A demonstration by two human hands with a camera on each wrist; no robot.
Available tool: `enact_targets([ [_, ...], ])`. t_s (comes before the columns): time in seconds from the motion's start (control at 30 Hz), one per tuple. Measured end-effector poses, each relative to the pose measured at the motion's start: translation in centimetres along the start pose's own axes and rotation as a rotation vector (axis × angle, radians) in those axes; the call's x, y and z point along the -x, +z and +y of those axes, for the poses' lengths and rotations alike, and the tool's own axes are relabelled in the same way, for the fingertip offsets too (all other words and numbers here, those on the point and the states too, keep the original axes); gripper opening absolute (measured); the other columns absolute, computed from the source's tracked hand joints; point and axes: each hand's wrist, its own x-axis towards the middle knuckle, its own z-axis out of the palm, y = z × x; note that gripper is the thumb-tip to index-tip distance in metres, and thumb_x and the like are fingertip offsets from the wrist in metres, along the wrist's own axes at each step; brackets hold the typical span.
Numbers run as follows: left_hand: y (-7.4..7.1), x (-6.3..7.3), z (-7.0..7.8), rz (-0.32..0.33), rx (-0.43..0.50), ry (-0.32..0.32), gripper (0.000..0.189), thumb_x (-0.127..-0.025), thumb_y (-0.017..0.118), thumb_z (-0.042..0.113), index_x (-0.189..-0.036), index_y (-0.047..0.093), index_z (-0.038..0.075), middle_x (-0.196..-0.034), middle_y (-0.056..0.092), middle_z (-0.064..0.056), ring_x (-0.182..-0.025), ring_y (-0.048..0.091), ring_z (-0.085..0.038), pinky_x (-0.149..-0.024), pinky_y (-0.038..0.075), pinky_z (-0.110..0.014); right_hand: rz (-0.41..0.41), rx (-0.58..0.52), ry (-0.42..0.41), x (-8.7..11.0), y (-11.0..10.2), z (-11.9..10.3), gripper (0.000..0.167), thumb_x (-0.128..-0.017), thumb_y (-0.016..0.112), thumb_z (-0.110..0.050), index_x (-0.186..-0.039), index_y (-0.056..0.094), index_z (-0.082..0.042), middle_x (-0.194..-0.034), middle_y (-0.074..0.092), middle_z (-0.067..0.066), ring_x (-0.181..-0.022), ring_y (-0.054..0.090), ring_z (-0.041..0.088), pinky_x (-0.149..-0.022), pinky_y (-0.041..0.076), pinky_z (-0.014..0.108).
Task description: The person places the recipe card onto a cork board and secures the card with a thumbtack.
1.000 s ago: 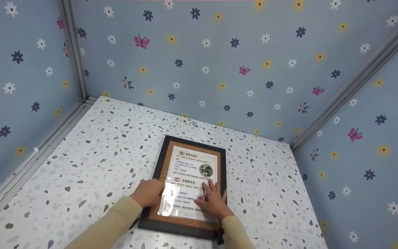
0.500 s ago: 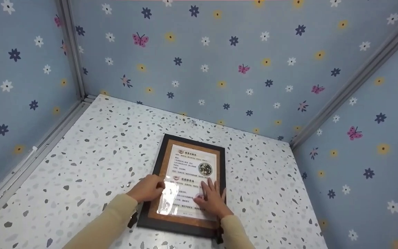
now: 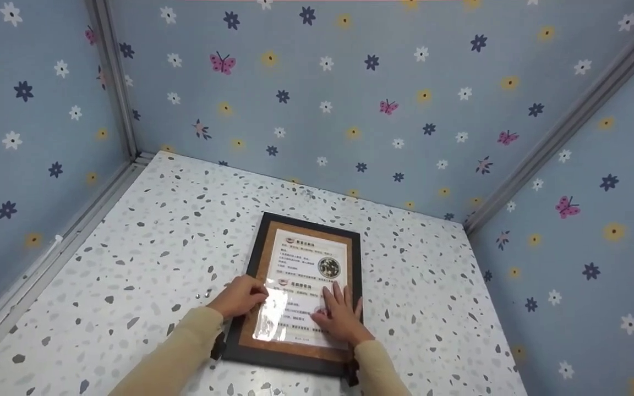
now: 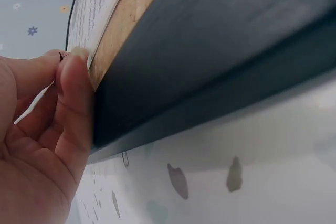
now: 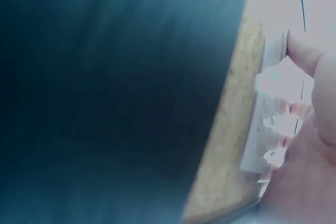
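A black-framed cork board (image 3: pixel 294 352) lies on the speckled table, with a printed sheet (image 3: pixel 300 258) in a glossy clear cover on it. My left hand (image 3: pixel 238 296) is at the board's left side, by the sheet's left edge. In the left wrist view, its thumb and fingertip pinch a tiny dark-pointed pushpin (image 4: pixel 61 56), mostly hidden by the fingers. Spread over the lower right of the sheet, my right hand (image 3: pixel 342 318) rests with its fingers extended. The right wrist view is washed out, showing the thumb and fingertips against the sheet (image 5: pixel 254 148).
Two small shiny pieces, one a silvery bit (image 3: pixel 207 293), lie on the table (image 3: pixel 146 264) left of the board. Dark feet or clips (image 3: pixel 218 347) show at the board's lower corners. Flower-patterned panels (image 3: pixel 322 82) wall in the table.
My left hand has shifted its fingers and lifted slightly at the sheet's left edge, its thumb and fingertip now together. My right hand stays in place on the sheet.
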Motion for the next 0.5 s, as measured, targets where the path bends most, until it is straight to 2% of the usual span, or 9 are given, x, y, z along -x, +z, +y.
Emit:
enact_targets([
  [0.07, 0.3, -0.4, 0.1, -0.010, -0.036, 0.024, 0.009, -0.091, 0.065, 0.002, -0.090, 0.074, 0.003, -0.074, 0.064, -0.003, -0.053, 0.058, -0.014, -0.051, 0.051, -0.031, 0.000, 0.011, 0.007, 0.2, -0.1, 0.3, 0.080, -0.095, 0.055, -0.055, -0.156, 0.029, -0.011, -0.163, 0.008, 0.019, -0.147, -0.004, 0.044, -0.107, -0.011, 0.068],
  [0.17, 0.7, -0.8, 0.3, -0.024, -0.059, 0.021, 0.009, -0.089, 0.067, 0.001, -0.090, 0.075, 0.002, -0.077, 0.064, -0.002, -0.051, 0.057, -0.013, -0.050, 0.051, -0.030, -0.006, 0.027, 0.018, 0.5, -0.1, 0.6, 0.080, -0.095, 0.055, -0.055, -0.156, 0.028, -0.011, -0.163, 0.007, 0.019, -0.147, -0.005, 0.044, -0.108, -0.011, 0.068],
  [0.4, 0.3, -0.7, 0.6, -0.013, -0.102, -0.084, 0.008, -0.085, 0.068, 0.001, -0.082, 0.073, 0.007, -0.071, 0.059, -0.002, -0.049, 0.058, -0.015, -0.048, 0.050, -0.030, -0.031, 0.037, 0.014, 0.1, 0.1, -0.1, 0.082, -0.095, 0.052, -0.058, -0.157, 0.025, -0.012, -0.163, 0.005, 0.018, -0.147, -0.007, 0.043, -0.108, -0.012, 0.067],
  [0.5, -0.2, -0.7, 0.8, -0.011, -0.111, -0.086, 0.009, -0.084, 0.068, 0.001, -0.080, 0.073, 0.007, -0.066, 0.060, -0.003, -0.047, 0.059, -0.016, -0.046, 0.050, -0.029, -0.030, 0.025, 0.012, -0.2, 0.0, -0.5, 0.081, -0.095, 0.053, -0.057, -0.157, 0.026, -0.012, -0.164, 0.005, 0.018, -0.147, -0.008, 0.043, -0.108, -0.012, 0.067],
])
